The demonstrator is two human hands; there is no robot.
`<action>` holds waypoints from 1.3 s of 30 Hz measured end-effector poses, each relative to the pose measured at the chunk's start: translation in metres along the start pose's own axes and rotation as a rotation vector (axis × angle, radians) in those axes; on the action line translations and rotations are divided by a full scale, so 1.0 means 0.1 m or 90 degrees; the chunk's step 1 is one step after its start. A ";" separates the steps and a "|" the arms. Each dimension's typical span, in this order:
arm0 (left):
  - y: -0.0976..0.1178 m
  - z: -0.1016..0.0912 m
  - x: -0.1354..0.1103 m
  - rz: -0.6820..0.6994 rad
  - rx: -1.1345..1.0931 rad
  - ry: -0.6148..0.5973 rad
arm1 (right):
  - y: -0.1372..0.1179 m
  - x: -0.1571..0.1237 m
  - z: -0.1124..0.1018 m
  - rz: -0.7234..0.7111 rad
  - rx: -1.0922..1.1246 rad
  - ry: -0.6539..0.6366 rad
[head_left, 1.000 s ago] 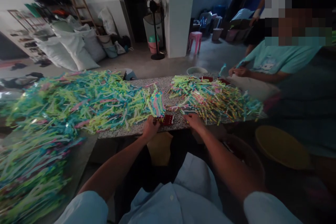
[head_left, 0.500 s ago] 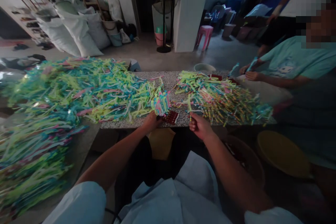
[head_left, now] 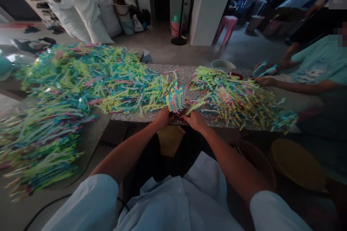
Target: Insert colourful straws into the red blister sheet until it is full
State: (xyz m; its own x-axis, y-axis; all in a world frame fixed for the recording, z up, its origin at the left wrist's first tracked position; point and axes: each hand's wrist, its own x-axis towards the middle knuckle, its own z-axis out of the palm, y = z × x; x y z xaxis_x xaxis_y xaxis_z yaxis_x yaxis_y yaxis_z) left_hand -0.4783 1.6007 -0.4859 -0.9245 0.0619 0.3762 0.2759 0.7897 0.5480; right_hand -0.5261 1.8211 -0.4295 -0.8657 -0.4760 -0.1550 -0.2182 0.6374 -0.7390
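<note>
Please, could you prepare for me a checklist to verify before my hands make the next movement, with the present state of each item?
1. Left hand at the dark red block: ok.
2. Right hand holding a yellow-green streamer: ok.
3. Multicoloured streamer bundle gathered just behind the block: ok.
4. Streamer's lower end seated in the block: cannot tell, the view is too small and dark.
5. Co-worker's hand away from the block: ok, farther right.
</note>
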 end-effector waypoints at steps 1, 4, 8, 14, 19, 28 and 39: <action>0.01 0.00 0.00 0.002 -0.004 0.000 | -0.02 0.01 -0.02 -0.022 -0.069 0.000; 0.02 -0.01 0.00 0.004 -0.013 0.006 | -0.09 0.02 -0.08 -0.088 -0.245 -0.034; 0.01 0.01 0.00 -0.008 -0.010 0.008 | -0.19 0.04 -0.12 -0.122 -0.348 -0.059; -0.04 0.06 -0.01 0.014 -0.013 0.027 | -0.30 0.09 -0.09 -0.132 -0.388 -0.103; -0.06 0.08 -0.01 0.045 -0.010 0.045 | -0.33 0.10 -0.09 -0.156 -0.386 -0.113; -0.08 0.05 -0.02 0.025 0.021 0.036 | -0.20 -0.04 -0.06 -0.155 -0.249 -0.076; 0.03 0.04 -0.02 -0.064 0.050 0.050 | 0.40 -0.15 -0.98 0.169 -0.535 0.016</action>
State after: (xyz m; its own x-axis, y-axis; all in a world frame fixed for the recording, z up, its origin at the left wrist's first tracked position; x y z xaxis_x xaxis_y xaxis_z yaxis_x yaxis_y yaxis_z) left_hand -0.4767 1.6051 -0.4882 -0.9224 -0.0650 0.3809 0.1587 0.8350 0.5268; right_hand -0.5661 1.9130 -0.3925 -0.9423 -0.2423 -0.2311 -0.2597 0.9645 0.0480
